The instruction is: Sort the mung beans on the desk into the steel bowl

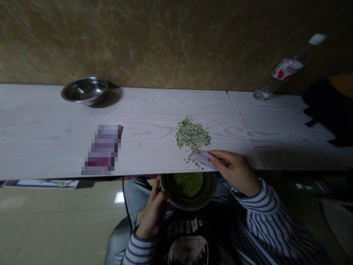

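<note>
Glossy metal bowl point(85, 92), wood-grained tabletop point(149, 136).

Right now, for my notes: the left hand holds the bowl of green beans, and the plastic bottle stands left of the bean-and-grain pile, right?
No: the head view shows the plastic bottle right of the bean-and-grain pile. The left hand does hold the bowl of green beans.

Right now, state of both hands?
Left hand: closed on the rim of the bowl of green beans, below the table edge.
Right hand: closed, pinching a translucent scoop-like piece over the table.
</note>
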`<control>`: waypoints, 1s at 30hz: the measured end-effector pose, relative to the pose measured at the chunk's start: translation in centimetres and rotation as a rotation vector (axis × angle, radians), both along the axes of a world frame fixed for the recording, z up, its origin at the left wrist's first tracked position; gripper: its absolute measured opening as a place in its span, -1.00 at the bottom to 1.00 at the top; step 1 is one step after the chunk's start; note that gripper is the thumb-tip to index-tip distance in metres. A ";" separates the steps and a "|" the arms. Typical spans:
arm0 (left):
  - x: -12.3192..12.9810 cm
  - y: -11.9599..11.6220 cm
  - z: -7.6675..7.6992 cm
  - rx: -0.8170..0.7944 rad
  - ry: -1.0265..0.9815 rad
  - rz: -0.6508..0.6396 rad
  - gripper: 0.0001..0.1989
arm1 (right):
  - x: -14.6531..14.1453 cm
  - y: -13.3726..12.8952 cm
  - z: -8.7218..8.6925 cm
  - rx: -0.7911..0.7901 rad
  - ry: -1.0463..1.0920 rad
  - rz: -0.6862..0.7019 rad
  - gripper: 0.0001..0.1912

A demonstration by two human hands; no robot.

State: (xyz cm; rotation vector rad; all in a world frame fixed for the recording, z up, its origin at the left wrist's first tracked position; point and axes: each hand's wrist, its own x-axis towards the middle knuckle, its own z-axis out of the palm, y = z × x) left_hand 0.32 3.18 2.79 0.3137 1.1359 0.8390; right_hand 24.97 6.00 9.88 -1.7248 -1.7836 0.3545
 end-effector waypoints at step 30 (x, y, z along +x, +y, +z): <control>-0.1 0.1 0.2 0.041 -0.042 0.027 -0.26 | -0.3 0.5 -0.1 -0.006 -0.036 -0.004 -0.74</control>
